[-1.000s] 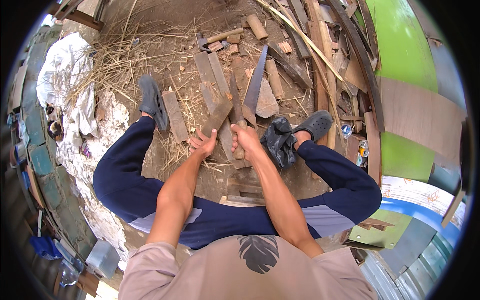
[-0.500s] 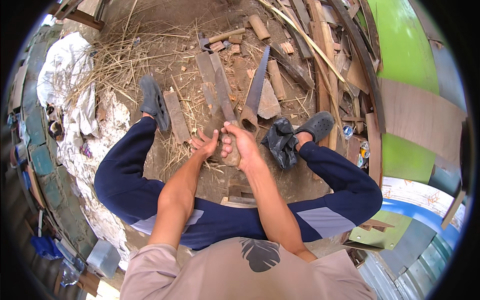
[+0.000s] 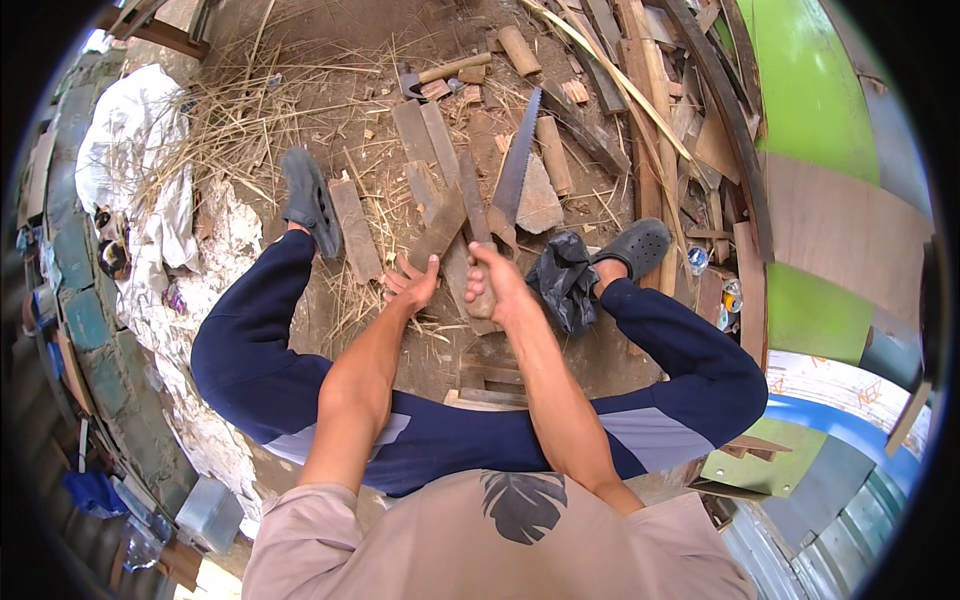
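In front of me, my right hand [image 3: 494,288] is wrapped round the handle of a machete-like knife, whose dark blade [image 3: 472,195] points away from me. My left hand [image 3: 412,284] holds a short wooden block [image 3: 440,230] at its near end, thumb on one side and fingers on the other. The block slants up to the right, its far end close beside the blade. Beneath both lies a longer board [image 3: 457,280] on the ground. Just right of the blade rests a handsaw [image 3: 517,165], teeth upward along its long tapering blade.
A stone slab [image 3: 540,200] and a black plastic bag [image 3: 565,285] lie near my right foot. Beyond are a hammer-like tool [image 3: 445,74] and cut wood pieces [image 3: 518,50]. Long planks [image 3: 645,130] pile up at right. Straw [image 3: 230,130] and white cloth [image 3: 135,150] spread at left.
The knife's blade has swung rightward, away from the wooden block, and the right hand has shifted slightly right. The block now shows more fully, tilted to the right in the left hand.
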A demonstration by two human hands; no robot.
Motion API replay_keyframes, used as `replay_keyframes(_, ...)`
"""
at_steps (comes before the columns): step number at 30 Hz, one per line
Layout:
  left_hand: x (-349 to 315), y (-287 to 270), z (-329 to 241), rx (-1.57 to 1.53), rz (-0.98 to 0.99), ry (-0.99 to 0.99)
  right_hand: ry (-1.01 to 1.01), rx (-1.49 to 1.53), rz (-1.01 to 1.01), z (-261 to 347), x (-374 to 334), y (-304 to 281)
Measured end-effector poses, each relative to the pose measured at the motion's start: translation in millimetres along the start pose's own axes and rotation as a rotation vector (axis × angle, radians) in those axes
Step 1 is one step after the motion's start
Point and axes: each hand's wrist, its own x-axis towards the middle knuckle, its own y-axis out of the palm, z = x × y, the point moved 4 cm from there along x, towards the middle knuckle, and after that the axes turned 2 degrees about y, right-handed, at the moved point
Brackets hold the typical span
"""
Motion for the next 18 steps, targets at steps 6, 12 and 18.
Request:
replay_keyframes(6,-4,-4,-2,-0.011,-0.005,-0.006,-0.259,-0.228,-0.143,28,-47,12)
replay_keyframes(12,-4,-5,-6,-0.014,-0.039,0.005,-0.404,-0.549,-0.255,16,-19,-5)
replay_keyframes(18,-1,-2,-4,-0.008,-0.032,0.012,-0.003,-0.090,-0.032,15,-10,0)
